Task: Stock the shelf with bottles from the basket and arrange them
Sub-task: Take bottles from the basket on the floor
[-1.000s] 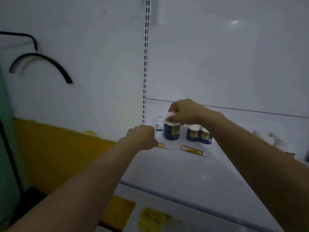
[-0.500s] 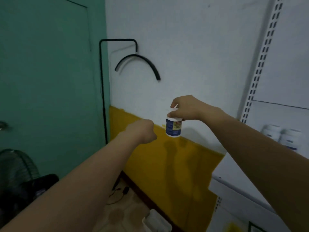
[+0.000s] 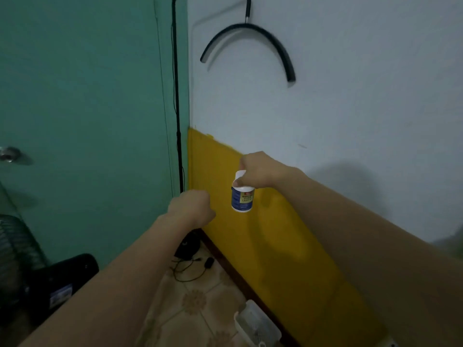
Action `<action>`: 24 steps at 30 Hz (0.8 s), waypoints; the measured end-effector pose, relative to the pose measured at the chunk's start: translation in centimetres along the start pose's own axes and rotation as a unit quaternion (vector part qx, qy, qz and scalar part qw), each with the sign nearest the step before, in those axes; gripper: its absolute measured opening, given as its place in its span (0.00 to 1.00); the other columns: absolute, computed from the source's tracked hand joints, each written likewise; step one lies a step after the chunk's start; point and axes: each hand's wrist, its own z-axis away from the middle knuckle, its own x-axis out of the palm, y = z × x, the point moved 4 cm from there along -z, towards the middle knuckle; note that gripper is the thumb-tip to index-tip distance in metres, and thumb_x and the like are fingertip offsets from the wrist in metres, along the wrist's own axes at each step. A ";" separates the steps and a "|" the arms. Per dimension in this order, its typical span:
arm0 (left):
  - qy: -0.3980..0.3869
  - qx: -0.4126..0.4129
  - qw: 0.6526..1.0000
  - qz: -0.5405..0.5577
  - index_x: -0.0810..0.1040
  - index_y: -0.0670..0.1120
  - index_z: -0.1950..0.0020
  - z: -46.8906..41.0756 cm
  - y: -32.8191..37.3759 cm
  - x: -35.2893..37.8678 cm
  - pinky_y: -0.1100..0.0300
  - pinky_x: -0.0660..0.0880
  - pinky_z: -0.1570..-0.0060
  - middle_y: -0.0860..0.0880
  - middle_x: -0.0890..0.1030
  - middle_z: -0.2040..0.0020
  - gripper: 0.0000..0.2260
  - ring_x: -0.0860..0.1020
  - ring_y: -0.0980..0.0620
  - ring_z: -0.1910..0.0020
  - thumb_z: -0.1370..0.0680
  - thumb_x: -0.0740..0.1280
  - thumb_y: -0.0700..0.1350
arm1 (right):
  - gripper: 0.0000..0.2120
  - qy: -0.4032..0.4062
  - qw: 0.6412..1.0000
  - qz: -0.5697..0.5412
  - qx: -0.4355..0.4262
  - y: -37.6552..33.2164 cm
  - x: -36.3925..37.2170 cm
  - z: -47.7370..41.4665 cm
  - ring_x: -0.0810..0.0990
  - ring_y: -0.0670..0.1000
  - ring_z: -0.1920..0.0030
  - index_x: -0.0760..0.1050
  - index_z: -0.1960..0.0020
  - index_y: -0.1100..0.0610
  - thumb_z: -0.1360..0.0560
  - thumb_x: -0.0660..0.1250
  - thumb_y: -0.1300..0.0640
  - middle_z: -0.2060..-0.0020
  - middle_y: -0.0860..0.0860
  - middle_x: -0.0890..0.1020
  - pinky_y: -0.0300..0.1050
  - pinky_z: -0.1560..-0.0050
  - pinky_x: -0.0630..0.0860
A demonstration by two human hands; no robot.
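A small white plastic bottle with a blue label [image 3: 242,199] is held in the air by its cap, under the fingers [image 3: 248,167] of the right hand [image 3: 260,171]. The left hand [image 3: 191,209] is seen just left of the bottle and a little lower, apart from it, with its fingers curled in. Behind both hands a white and yellow painted wall [image 3: 350,108] is found. A curved black hose [image 3: 250,27] is hung high on that wall. Left of the wall a green door [image 3: 82,96] is set, and a thin black pipe [image 3: 175,71] is run up the corner between them. On the tiled floor [image 3: 195,309], black wires [image 3: 186,270] are laid near the corner, a black box [image 3: 67,276] is placed before the door, and a white plastic tub [image 3: 258,324] is set at the foot of the wall.
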 end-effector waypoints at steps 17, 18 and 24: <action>-0.072 0.138 0.985 -0.072 0.69 0.46 0.53 -20.3 -1.2 18.2 0.56 0.66 0.55 0.46 0.74 0.51 0.05 0.74 0.45 0.48 0.21 0.60 0.47 | 0.18 -0.102 0.975 -0.075 0.183 14.9 18.6 -15.5 0.75 0.55 0.50 0.70 0.38 0.60 0.24 0.68 0.54 0.44 0.57 0.75 0.48 0.56 0.74; -0.079 0.153 0.982 -0.082 0.70 0.46 0.49 -21.4 -0.8 19.9 0.56 0.65 0.55 0.46 0.74 0.48 0.05 0.74 0.45 0.47 0.21 0.59 0.47 | 0.18 -0.104 0.970 -0.085 0.200 16.1 20.2 -16.1 0.76 0.56 0.49 0.70 0.38 0.60 0.24 0.68 0.54 0.43 0.57 0.75 0.49 0.55 0.75; -0.178 0.199 0.959 -0.096 0.71 0.44 0.42 -24.6 0.8 31.4 0.52 0.72 0.46 0.43 0.75 0.42 0.12 0.74 0.44 0.44 0.21 0.61 0.48 | 0.19 -0.155 0.943 -0.111 0.274 22.7 30.7 -16.6 0.76 0.58 0.45 0.67 0.34 0.60 0.22 0.66 0.57 0.41 0.59 0.74 0.53 0.48 0.77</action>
